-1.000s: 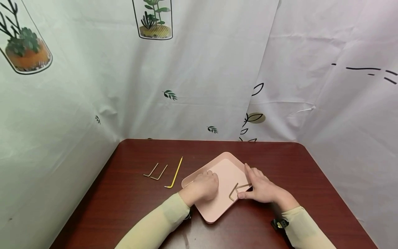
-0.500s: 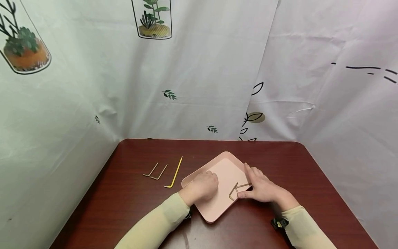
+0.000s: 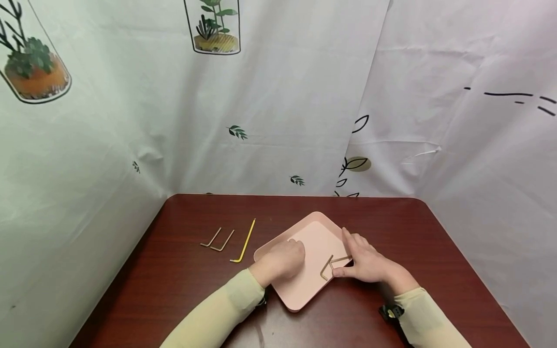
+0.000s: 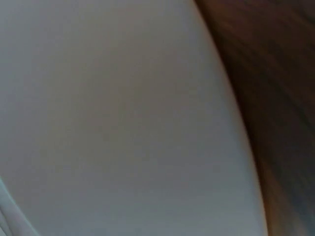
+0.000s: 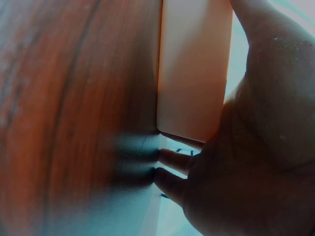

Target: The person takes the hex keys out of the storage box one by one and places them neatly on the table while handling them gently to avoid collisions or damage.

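A pale pink tray (image 3: pixel 312 285) lies turned cornerwise on the table. My left hand (image 3: pixel 285 261) rests inside it with the fingers curled under into a fist; the palm side is hidden, and no object shows at it. My right hand (image 3: pixel 367 263) holds the tray's right corner between thumb and forefinger. In the right wrist view the tray wall (image 5: pixel 194 69) sits against that hand, and its other fingers (image 5: pixel 172 184) reach down towards the table. Two brass-coloured hex keys lie by the right thumb: one hex key (image 3: pixel 323 275) inside the tray, another hex key (image 3: pixel 341 260) reaching the rim.
Left of the tray lie a yellow hex key (image 3: pixel 247 241) and two thin brass-coloured ones, an outer hex key (image 3: pixel 213 238) and an inner hex key (image 3: pixel 227 241). The reddish-brown table (image 3: pixel 209 295) ends at a printed white curtain (image 3: pixel 278 121). The left wrist view is mostly a blurred pale surface.
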Demonstrator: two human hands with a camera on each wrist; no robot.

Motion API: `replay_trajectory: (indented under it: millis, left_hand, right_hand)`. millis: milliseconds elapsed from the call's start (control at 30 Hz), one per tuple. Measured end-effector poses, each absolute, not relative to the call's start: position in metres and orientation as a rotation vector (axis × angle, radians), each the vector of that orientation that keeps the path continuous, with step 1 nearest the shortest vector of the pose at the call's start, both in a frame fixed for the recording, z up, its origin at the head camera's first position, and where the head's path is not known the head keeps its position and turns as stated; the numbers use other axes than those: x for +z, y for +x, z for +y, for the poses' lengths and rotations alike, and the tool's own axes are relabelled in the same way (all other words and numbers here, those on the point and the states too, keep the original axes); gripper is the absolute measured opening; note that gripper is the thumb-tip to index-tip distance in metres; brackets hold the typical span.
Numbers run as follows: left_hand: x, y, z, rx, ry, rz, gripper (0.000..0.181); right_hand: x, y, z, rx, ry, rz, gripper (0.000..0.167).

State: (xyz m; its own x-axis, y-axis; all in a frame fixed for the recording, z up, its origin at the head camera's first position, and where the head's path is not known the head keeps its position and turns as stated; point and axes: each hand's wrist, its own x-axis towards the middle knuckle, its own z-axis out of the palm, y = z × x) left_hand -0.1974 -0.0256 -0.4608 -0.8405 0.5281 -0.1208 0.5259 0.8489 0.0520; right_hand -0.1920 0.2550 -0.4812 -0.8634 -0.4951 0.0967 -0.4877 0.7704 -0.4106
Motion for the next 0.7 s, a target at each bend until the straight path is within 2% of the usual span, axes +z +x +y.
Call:
replay_trajectory:
  millis: [700]
  left_hand:
    - [-0.4593, -0.1990, -0.0322, -0.028, 0.928, 2.897, 0.017]
  right_hand:
    - [-0.4814, -0.1920, 0.2554, -0.661, -0.817, 2.948, 0.134]
